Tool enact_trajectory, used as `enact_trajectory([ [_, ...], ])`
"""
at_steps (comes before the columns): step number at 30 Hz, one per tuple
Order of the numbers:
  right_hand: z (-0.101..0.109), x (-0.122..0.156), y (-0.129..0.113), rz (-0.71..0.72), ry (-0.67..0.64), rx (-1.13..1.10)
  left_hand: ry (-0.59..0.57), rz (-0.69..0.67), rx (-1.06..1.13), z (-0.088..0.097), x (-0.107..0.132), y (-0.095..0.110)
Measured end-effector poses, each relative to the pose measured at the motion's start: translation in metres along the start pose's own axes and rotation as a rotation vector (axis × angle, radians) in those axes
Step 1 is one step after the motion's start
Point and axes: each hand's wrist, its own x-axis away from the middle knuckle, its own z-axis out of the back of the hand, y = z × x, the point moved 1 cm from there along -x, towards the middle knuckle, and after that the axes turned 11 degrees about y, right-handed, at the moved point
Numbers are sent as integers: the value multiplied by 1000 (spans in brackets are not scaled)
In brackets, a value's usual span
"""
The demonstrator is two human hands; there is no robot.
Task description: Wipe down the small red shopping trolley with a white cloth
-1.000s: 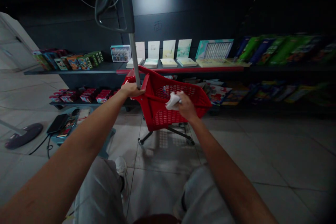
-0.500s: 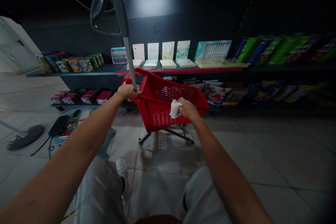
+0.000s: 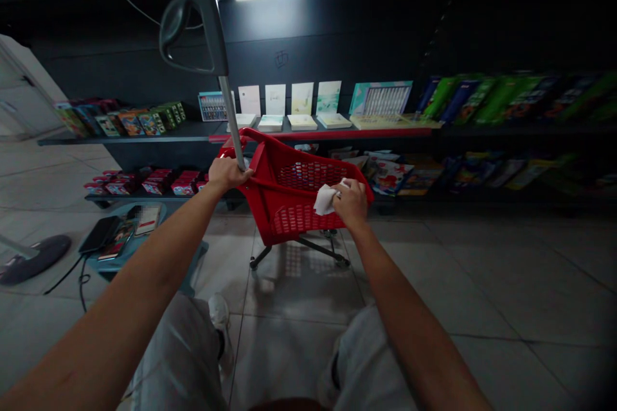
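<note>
A red plastic shopping cart (image 3: 294, 205) on small wheels stands on the tiled floor in front of me, tilted back toward me. My left hand (image 3: 227, 173) is closed round the base of its metal pull pole (image 3: 226, 99), whose grey loop handle (image 3: 190, 29) rises at the upper left. My right hand (image 3: 351, 200) is closed on a crumpled white cloth (image 3: 325, 199) and presses it against the cart's near side wall. My knees in light trousers show at the bottom.
Dark shelves (image 3: 337, 131) along the back wall carry booklets, boxed sets and green packs. At the left a low blue stool (image 3: 123, 241) holds a phone and cards; a fan base (image 3: 33, 257) and cable lie beside it. Open tiled floor stretches right.
The cart and both hands have shifted slightly left and lower in view. My right hand with the cloth has slid along the cart's side wall. The left grip is unchanged.
</note>
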Motion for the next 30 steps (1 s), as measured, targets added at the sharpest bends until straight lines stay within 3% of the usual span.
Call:
enact_trajectory([
  [4,18,-12,-5,-50,157,-114,44,73,46,0,14,7],
  [7,23,-17,-12,-3,205,-218,158,82,79,2,26,14],
  [9,16,-14,-15,51,107,-248,217,125,100,1,32,18],
  [13,-6,1,-21,257,-271,-198,244,282,163,-4,38,26],
  [15,-11,6,-25,321,-343,-150,250,366,178,-8,37,28],
  [21,-5,5,-35,166,-389,-122,261,428,206,-14,31,22],
  [30,-5,22,-53,151,-327,-74,212,405,193,-26,23,-13],
])
